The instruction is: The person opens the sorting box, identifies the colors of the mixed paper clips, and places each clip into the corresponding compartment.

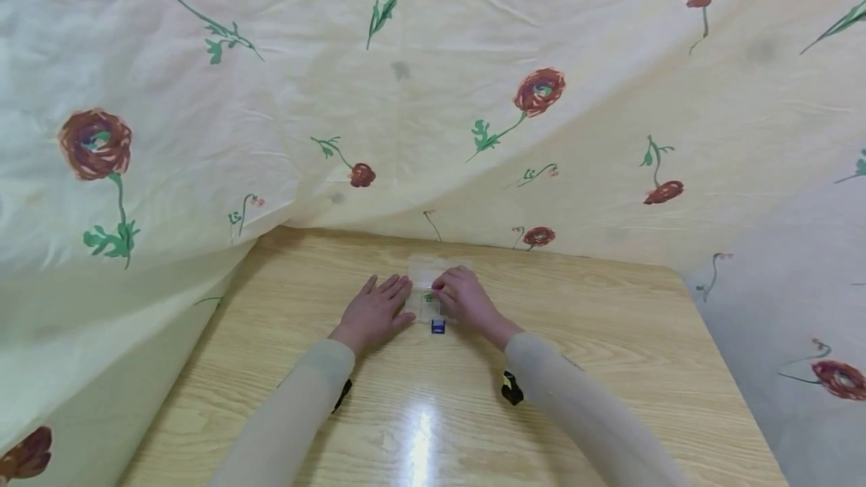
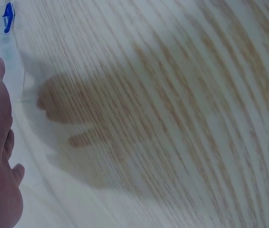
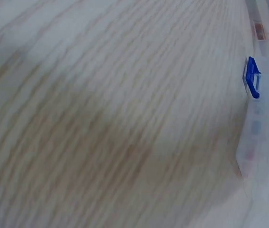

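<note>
A low clear plastic box (image 1: 430,308) with a blue latch (image 1: 438,326) on its front stands at the far part of the table, its clear lid (image 1: 425,269) tipped open toward the back. My left hand (image 1: 375,312) lies against the box's left side, fingers straight and thumb at the front corner; it also shows in the left wrist view. Over the right part of the box, my right hand (image 1: 465,299) has bent fingers, thumb and forefinger close together; I cannot tell whether something small is between them. Small coloured bits show through the box wall (image 3: 258,137) in the right wrist view.
The box stands on a wood-grain table (image 1: 595,322). A flowered cloth (image 1: 433,96) hangs along the table's back and sides. Beside the right sleeve is a small black and yellow object (image 1: 512,388), and a black one (image 1: 343,394) is partly hidden by the left sleeve.
</note>
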`<action>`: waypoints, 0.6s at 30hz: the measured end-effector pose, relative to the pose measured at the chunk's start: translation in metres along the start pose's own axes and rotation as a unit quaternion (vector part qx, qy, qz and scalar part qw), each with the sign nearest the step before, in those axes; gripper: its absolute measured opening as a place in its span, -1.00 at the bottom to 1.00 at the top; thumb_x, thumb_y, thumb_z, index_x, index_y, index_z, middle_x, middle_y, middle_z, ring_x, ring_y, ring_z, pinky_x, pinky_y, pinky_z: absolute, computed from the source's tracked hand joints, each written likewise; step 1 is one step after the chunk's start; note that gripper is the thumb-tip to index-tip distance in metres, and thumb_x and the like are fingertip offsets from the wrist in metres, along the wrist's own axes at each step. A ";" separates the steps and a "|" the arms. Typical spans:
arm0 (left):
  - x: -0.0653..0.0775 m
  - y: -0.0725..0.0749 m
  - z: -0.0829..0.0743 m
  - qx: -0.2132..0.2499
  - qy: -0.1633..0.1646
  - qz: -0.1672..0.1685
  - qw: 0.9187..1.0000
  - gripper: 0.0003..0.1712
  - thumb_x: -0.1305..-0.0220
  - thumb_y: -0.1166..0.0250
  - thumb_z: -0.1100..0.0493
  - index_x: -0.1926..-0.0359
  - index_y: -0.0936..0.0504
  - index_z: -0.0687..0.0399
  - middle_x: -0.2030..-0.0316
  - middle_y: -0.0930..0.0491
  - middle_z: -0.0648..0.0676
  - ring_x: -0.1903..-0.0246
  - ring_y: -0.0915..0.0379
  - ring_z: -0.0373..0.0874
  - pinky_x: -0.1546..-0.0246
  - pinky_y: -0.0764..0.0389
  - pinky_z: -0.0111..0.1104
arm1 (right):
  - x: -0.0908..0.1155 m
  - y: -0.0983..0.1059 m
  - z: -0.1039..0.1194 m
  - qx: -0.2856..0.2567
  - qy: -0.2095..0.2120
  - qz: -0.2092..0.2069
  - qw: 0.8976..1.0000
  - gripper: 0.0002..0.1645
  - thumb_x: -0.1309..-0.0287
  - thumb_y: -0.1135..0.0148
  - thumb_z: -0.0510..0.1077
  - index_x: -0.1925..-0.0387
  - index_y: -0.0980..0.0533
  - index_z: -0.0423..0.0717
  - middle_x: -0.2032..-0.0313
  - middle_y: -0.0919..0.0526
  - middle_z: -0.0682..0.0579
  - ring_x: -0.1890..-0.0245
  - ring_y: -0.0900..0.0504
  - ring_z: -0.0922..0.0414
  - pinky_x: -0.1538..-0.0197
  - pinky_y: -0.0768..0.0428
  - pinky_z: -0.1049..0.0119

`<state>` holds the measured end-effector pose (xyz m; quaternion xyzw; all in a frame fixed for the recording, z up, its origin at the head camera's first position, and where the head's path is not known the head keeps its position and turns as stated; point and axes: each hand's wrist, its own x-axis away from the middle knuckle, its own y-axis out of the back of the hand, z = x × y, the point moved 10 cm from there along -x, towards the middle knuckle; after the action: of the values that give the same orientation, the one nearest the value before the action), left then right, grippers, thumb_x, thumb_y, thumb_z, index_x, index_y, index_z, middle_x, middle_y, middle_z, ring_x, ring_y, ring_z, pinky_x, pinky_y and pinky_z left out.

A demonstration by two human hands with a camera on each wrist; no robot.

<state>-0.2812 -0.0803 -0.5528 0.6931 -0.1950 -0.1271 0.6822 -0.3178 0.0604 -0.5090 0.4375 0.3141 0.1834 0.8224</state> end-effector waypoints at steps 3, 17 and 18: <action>0.000 0.001 0.000 0.002 0.002 0.003 1.000 -0.12 -0.67 0.18 -0.40 -0.72 -0.07 -0.01 -0.69 -0.05 -0.02 -0.68 0.09 -0.07 -0.70 0.12 0.01 | 0.003 0.008 -0.003 0.000 -0.004 -0.004 1.000 -0.89 -0.36 -0.46 -0.19 0.14 -0.72 -0.13 0.12 -0.78 -0.03 -0.02 -0.66 -0.04 -0.26 -0.61 -0.04; 0.004 0.005 0.005 -0.004 0.001 0.018 1.000 -0.11 -0.66 0.13 -0.39 -0.72 -0.08 0.02 -0.69 -0.03 0.00 -0.68 0.10 -0.06 -0.70 0.14 0.02 | 0.030 0.053 -0.020 0.016 -0.023 -0.004 1.000 -0.77 -0.34 -0.48 -0.18 0.07 -0.72 -0.24 0.08 -0.76 -0.10 -0.05 -0.64 -0.13 -0.26 -0.58 -0.17; 0.004 0.005 0.005 -0.005 0.001 0.019 1.000 -0.11 -0.67 0.14 -0.39 -0.72 -0.08 0.02 -0.69 -0.03 0.00 -0.68 0.11 -0.06 -0.69 0.15 0.02 | 0.033 0.057 -0.022 0.020 -0.025 -0.007 0.999 -0.77 -0.35 -0.48 -0.17 0.06 -0.72 -0.23 0.08 -0.77 -0.10 -0.05 -0.64 -0.13 -0.26 -0.58 -0.18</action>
<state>-0.2802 -0.0871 -0.5477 0.6857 -0.2069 -0.1143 0.6884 -0.3103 0.1243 -0.4827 0.4562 0.3003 0.1608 0.8221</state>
